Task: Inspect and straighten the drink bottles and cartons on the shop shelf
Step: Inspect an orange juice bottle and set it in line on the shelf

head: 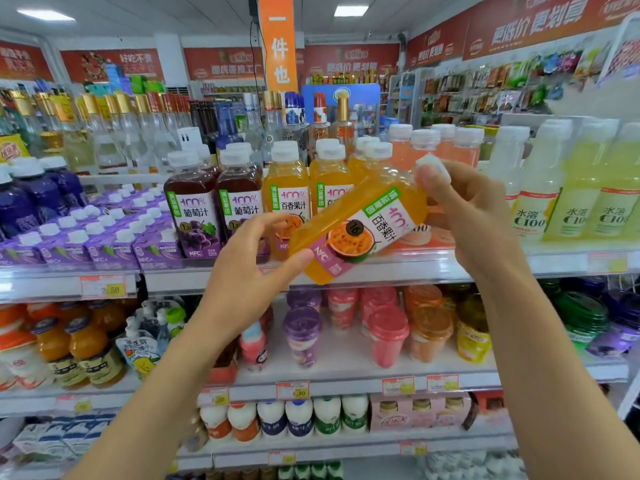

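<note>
1. Passion-fruit bottle [360,223] is off the shelf [398,271], held in the air in front of the top row. It is tilted, white cap [431,168] up to the right, base down to the left, label facing the camera.
2. Left hand [249,258]: grip closed on the base end, thumb under the bottom edge, fingers curled over the top.
3. Right hand [464,209]: grip closed round the cap and neck, with fingertips covering most of the cap.
4. Judged step: inspection, with the bottle turned for a look at label and seal.
5. To do it well:
   - Keep the base grip firm and roll the bottle with the cap hand, so every face gets checked.
   - Look for dents, leaks round the cap, and the date print. None can be read from here.
6. Return slot: among the upright orange bottles [287,188], right of the grape juice bottles [194,209]. The exact gap is hidden behind the held bottle.
7. On return, bring the bottle upright before lowering it, and set it down with the label forward and flush with its neighbours.
8. Risk: the pink bottles [426,147] stand close behind the right hand, so a wide swing could knock them.
9. Purple cartons [104,244] at left sit in tidy rows.
</note>
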